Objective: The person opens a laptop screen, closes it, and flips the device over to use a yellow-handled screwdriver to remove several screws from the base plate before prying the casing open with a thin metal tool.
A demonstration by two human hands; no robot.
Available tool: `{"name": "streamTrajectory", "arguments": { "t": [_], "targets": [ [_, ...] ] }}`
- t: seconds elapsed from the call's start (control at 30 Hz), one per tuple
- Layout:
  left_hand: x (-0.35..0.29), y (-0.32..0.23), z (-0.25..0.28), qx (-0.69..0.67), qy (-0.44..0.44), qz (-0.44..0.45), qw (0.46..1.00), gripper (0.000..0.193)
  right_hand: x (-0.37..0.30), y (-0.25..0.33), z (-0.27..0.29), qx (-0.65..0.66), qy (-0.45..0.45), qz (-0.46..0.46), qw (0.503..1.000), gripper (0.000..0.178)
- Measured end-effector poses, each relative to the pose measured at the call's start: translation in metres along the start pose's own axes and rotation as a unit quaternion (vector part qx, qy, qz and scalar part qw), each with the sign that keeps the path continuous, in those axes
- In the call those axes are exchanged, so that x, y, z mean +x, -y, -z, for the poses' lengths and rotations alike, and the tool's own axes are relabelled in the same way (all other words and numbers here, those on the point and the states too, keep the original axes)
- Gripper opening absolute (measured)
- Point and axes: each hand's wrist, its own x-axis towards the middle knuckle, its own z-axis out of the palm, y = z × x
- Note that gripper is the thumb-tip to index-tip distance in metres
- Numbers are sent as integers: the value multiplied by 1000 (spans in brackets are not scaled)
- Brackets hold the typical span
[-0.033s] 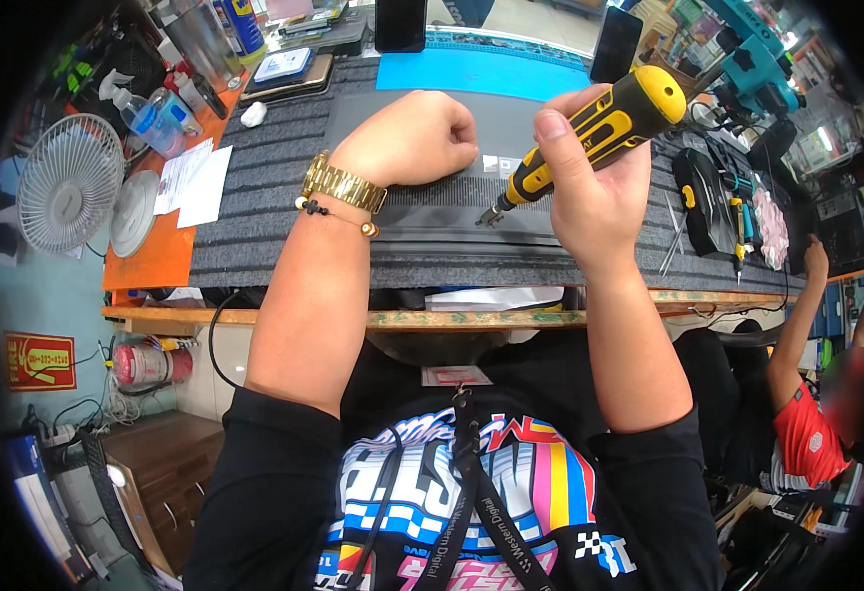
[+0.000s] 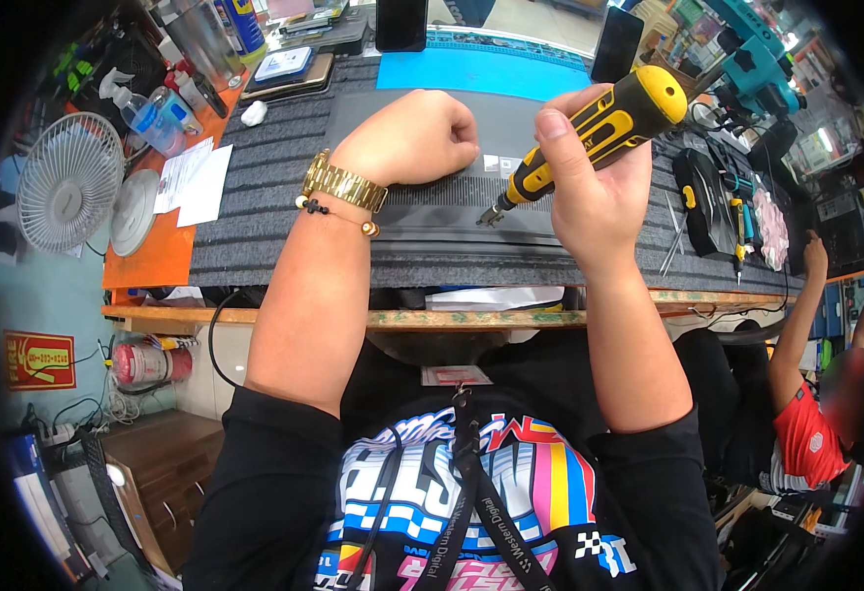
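Note:
My right hand (image 2: 599, 197) is wrapped round a yellow and black screwdriver (image 2: 609, 128). The screwdriver slants down to the left, and small dark metal bits, perhaps screws, cluster at its tip. Below it lies a flat dark grey panel (image 2: 373, 113) with a row of fine slots and small white labels, like a laptop's bottom cover. My left hand (image 2: 412, 138), with a gold watch (image 2: 343, 184) on its wrist, is curled closed over the panel. Its fingertips are turned under, so anything inside them is hidden.
A ribbed dark mat (image 2: 240, 197) covers the bench, with a blue mat (image 2: 471, 77) behind. Tweezers (image 2: 672, 236) and a black tool case (image 2: 700, 202) lie right. Left stand a fan (image 2: 69, 182) and papers (image 2: 203, 187). A co-worker in a red shirt (image 2: 808, 438) works at far right.

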Motion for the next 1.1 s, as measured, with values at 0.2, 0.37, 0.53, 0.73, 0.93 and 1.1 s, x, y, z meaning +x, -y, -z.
{"name": "streamTrajectory", "arguments": {
  "t": [0.2,0.37,0.53,0.73,0.93,1.1],
  "targets": [
    [0,2,1,1,6,-1,1000,21,0,1,-2,-2,20,0,1000,29],
    [0,1,1,17,0,-10,1000,21,-3,5,-8,10,23,6,1000,17],
    [5,15,-6,11,-19,-53,998,21,-1,11,-14,-51,74,17,996,18],
    [10,21,-12,-8,-18,-66,998,20,3,10,-20,-67,90,27,993,19],
    [9,25,-14,-14,-29,-73,997,19,5,10,-22,-78,94,30,992,20],
    [5,17,-10,11,-35,-50,998,18,6,13,-19,-50,48,22,997,17]
  ]
}}
